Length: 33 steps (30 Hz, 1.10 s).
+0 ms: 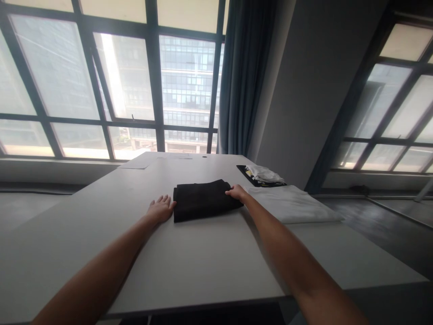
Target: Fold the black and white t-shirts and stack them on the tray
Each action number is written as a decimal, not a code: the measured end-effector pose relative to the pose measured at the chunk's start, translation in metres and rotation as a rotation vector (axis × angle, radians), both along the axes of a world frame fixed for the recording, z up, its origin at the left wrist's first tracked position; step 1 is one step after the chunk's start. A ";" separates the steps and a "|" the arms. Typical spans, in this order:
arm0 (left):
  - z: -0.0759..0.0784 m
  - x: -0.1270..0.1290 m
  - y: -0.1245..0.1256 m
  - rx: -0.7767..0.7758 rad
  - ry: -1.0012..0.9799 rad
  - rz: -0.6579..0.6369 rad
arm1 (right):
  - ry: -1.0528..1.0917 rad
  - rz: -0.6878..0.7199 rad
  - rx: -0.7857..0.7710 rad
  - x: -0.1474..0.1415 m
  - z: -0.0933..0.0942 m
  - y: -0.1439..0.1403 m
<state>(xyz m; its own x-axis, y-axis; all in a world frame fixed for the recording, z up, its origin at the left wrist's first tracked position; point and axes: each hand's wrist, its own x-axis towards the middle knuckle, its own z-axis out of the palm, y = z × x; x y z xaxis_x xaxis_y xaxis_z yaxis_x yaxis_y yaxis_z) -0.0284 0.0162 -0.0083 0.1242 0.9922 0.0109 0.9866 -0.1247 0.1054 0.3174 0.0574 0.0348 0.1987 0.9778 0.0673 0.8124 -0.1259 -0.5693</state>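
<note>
A black folded garment (203, 199) lies on the white table (189, 262), a little beyond the middle. My left hand (161, 208) rests flat on the table with fingers apart, its fingertips touching the garment's left edge. At the garment's right edge sits my right hand (237, 192), fingers curled onto the cloth; whether it pinches the fabric is unclear.
A folded white cloth (291, 203) lies just right of the black garment. Behind it sits a pile of white and dark clothes (262, 175). Papers (133, 165) lie at the table's far end. Large windows and a blue curtain (245, 76) stand beyond.
</note>
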 end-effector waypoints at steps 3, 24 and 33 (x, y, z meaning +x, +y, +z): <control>0.001 0.000 -0.001 -0.004 0.001 -0.007 | -0.055 0.030 0.161 0.014 0.020 -0.003; -0.001 0.006 -0.001 0.032 0.069 0.037 | -0.476 -0.073 0.597 0.218 0.170 -0.049; 0.001 0.008 0.000 0.034 0.037 0.042 | -0.467 -0.226 0.002 0.285 0.042 -0.032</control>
